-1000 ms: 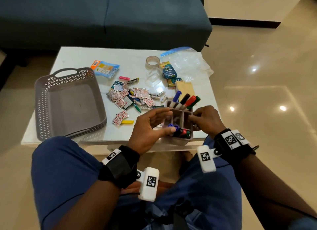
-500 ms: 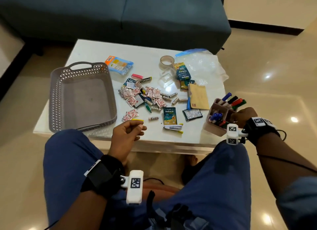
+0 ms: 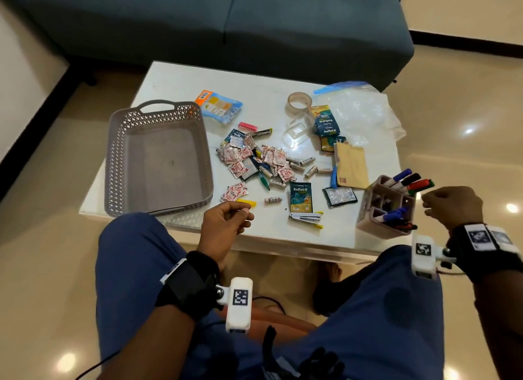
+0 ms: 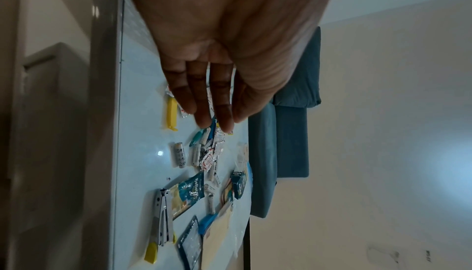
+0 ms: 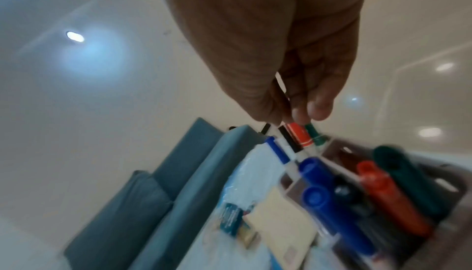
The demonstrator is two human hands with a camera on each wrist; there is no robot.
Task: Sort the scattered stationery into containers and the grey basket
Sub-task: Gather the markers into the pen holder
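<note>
The left hand [image 3: 223, 224] hangs loose and holds nothing. A yellow clip [image 3: 246, 203] lies just past its fingertips on the worktop [image 3: 181, 79]. Pinch it gently. The right hand [image 3: 451, 207], empty too, is beside the pen holder [image 3: 382, 210].

head cam overhead, wrist cams close

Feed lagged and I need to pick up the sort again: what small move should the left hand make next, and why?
Probably reach the left hand forward and pick up the yellow clip just beyond its fingertips. That hand holds nothing, the clip is the nearest loose item, and the grey basket beside it is bare. The right hand hovers by the marker holder, gripping nothing.
</note>
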